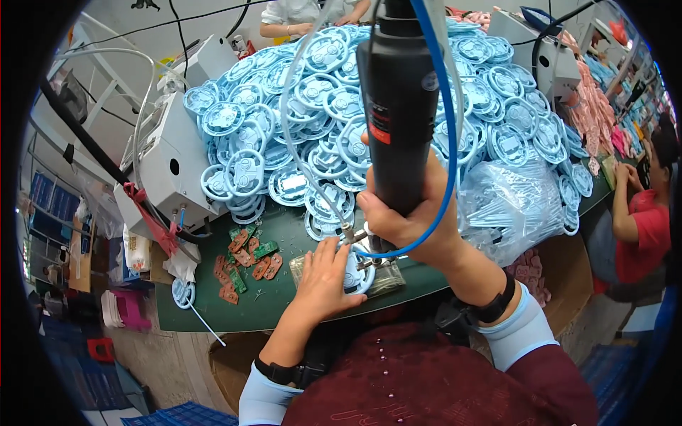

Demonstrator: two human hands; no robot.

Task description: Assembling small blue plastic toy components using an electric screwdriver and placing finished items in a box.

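Observation:
My right hand (415,216) is wrapped round a black powered screwdriver (398,121), held upright over the table's near edge. Below it sits a small jig (387,279) with metal fittings, and a light-blue round plastic part (359,278) lies in it. My left hand (325,279) rests on the left side of the jig, fingers stretched out and touching the part's edge. The screwdriver's tip is hidden behind my right hand. A blue hose (452,142) loops round in front of my right hand.
A big heap of light-blue round parts (312,106) covers the green table (199,316). Small red and green circuit boards (245,255) lie left of the jig. A clear bag of light-blue sticks (511,206) is at right. White machine boxes (174,160) stand at left; co-workers sit beyond.

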